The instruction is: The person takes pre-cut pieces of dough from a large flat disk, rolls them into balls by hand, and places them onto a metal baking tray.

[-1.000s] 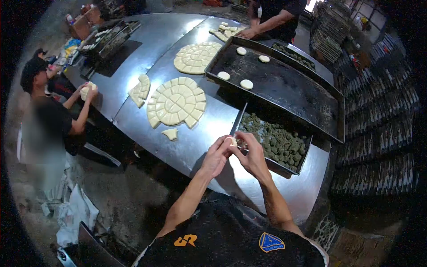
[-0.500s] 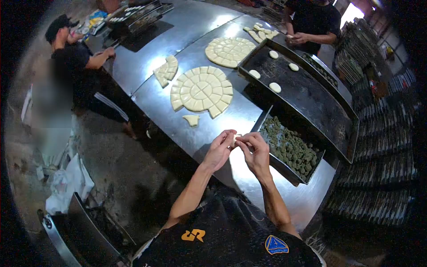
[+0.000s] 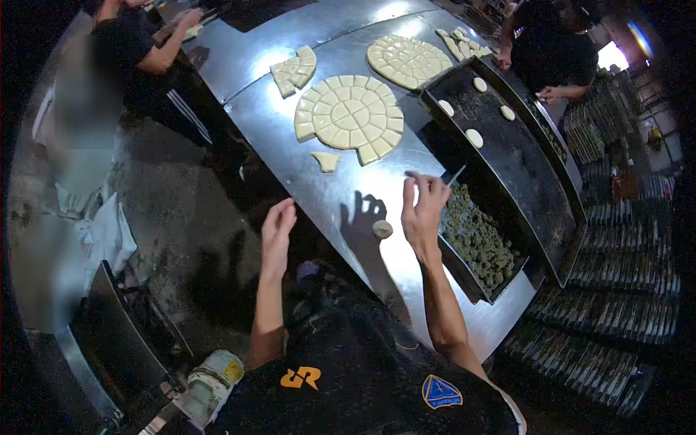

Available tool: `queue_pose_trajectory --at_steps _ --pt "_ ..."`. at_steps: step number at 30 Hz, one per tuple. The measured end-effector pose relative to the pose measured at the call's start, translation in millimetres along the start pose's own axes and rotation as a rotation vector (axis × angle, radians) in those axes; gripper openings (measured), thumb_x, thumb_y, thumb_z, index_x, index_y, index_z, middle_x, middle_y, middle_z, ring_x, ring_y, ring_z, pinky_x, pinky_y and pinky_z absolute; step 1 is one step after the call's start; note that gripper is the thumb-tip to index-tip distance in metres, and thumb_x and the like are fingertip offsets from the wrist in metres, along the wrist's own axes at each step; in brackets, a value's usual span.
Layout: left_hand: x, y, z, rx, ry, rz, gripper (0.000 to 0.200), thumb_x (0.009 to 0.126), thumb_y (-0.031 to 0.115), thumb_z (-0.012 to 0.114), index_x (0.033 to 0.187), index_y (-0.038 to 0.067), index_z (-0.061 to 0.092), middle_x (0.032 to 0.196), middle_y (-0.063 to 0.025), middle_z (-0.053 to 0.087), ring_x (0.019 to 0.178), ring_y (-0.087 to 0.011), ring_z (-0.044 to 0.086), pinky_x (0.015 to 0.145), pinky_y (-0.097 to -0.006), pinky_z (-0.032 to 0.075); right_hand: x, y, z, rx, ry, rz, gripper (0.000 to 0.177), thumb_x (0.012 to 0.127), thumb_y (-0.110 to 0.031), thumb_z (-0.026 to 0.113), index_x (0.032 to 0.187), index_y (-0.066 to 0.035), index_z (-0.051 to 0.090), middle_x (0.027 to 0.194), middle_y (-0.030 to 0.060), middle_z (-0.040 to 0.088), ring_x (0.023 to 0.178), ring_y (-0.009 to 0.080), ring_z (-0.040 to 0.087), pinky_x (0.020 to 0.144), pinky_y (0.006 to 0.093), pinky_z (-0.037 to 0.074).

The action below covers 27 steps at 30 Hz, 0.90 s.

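A small round dough ball [image 3: 382,230] rests on the metal table [image 3: 319,188] between my hands, touching neither. My right hand [image 3: 422,214] hovers just right of it, fingers apart and slightly curled, beside a tray [image 3: 484,297] of greenish-brown crumbly filling balls [image 3: 478,243]. Out past the table's near edge, my left hand [image 3: 278,228] is raised with fingers extended and nothing in them. Farther up the table lies a round dough sheet [image 3: 349,116] cut into pieces, with a loose dough scrap [image 3: 326,161] below it.
Beyond are a second cut dough round [image 3: 409,61] and a curved dough strip [image 3: 295,72]. A large dark baking tray [image 3: 518,170] carries several pale dough discs [image 3: 474,138]. Co-workers [image 3: 134,47] stand at the far left and far right. Stacked trays [image 3: 609,290] fill the right side.
My hands have parted, the left moving left off the table and the right lifting slightly. The small dough piece they held together now sits on the table as a ball.
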<state>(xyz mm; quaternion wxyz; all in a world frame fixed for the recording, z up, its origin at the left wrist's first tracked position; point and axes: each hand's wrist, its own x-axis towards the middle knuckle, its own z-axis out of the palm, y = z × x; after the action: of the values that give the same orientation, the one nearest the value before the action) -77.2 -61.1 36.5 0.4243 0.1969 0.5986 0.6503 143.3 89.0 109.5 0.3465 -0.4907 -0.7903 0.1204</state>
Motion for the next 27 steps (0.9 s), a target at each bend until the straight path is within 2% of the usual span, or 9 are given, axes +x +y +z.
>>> queue_pose_trajectory --at_steps 7,9,13,16,18,20,22,24,27 --pt "25 -3 0 0.105 0.098 0.085 0.035 0.095 0.022 0.058 0.124 0.002 0.056 0.116 -0.0064 0.058 0.109 -0.0141 0.052 0.093 -0.0279 0.041 -47 38 123 -0.208 -0.208 0.014 0.033 0.092 -0.031 0.05 0.109 -0.002 0.053 0.096 0.0196 0.048 0.092 0.0353 0.047 0.081 0.0488 0.036" --pt "78 -14 16 0.451 0.108 0.133 0.043 0.091 0.031 0.061 0.121 0.001 0.058 0.117 -0.0138 0.058 0.106 -0.025 0.052 0.095 -0.0355 0.04 -39 43 126 -0.207 -0.245 0.009 0.031 0.093 -0.029 0.049 0.108 -0.002 0.052 0.096 0.0206 0.049 0.091 0.0352 0.048 0.081 0.0483 0.036" --pt "160 -61 39 1.161 0.235 0.319 0.049 0.084 0.037 0.064 0.118 0.002 0.06 0.117 -0.0209 0.056 0.106 -0.0374 0.047 0.096 -0.0461 0.037 -57 58 96 -0.206 -0.451 -0.018 0.033 0.088 -0.026 0.054 0.105 0.001 0.057 0.095 0.0244 0.055 0.089 0.039 0.054 0.075 0.0503 0.045" --pt "167 -66 57 1.01 0.129 0.37 0.034 0.084 0.031 0.062 0.111 0.01 0.06 0.104 -0.0153 0.058 0.109 -0.0363 0.044 0.093 -0.0478 0.036 -62 74 41 -0.161 -0.871 -0.063 0.038 0.08 -0.031 0.066 0.097 0.002 0.064 0.093 0.0235 0.059 0.088 0.0384 0.057 0.081 0.0452 0.048" --pt "146 -41 73 0.987 0.007 0.332 0.02 0.083 0.016 0.059 0.1 0.005 0.055 0.096 -0.015 0.058 0.098 -0.0344 0.051 0.088 -0.0465 0.039 -48 73 -10 0.262 -0.949 0.146 0.037 0.078 -0.03 0.071 0.101 -0.002 0.066 0.093 0.0181 0.061 0.09 0.0321 0.058 0.084 0.042 0.047" --pt "145 -50 76 0.787 -0.098 0.407 0.019 0.084 0.012 0.058 0.101 0.004 0.055 0.095 -0.0152 0.057 0.092 -0.0355 0.053 0.084 -0.0439 0.042 -37 90 -49 0.354 -0.582 0.228 0.034 0.077 -0.025 0.075 0.102 -0.003 0.068 0.091 0.015 0.065 0.092 0.028 0.061 0.085 0.0412 0.049" --pt "140 -50 77 0.369 -0.141 0.35 0.019 0.091 0.008 0.058 0.107 0.0 0.052 0.093 -0.0092 0.058 0.085 -0.0196 0.058 0.072 -0.0312 0.048 4 91 -95 0.418 -0.309 0.505 0.03 0.078 -0.019 0.074 0.102 -0.002 0.067 0.099 0.0154 0.066 0.09 0.025 0.063 0.079 0.0387 0.05" --pt "135 -52 79 0.268 -0.181 0.256 0.021 0.092 0.008 0.059 0.109 0.0 0.051 0.096 -0.008 0.059 0.087 -0.0163 0.058 0.073 -0.0284 0.049 34 150 -100 0.289 0.023 0.385 0.03 0.08 -0.019 0.071 0.104 0.0 0.067 0.103 0.0164 0.065 0.089 0.0251 0.064 0.077 0.0363 0.051" --pt "114 -29 96 0.111 -0.253 0.07 0.025 0.091 0.01 0.061 0.112 -0.001 0.051 0.102 -0.0066 0.059 0.09 -0.0134 0.058 0.074 -0.0258 0.049 86 194 -112 -0.035 0.081 0.429 0.03 0.079 -0.016 0.072 0.103 0.002 0.067 0.092 0.0179 0.065 0.084 0.0309 0.064 0.074 0.0393 0.051"
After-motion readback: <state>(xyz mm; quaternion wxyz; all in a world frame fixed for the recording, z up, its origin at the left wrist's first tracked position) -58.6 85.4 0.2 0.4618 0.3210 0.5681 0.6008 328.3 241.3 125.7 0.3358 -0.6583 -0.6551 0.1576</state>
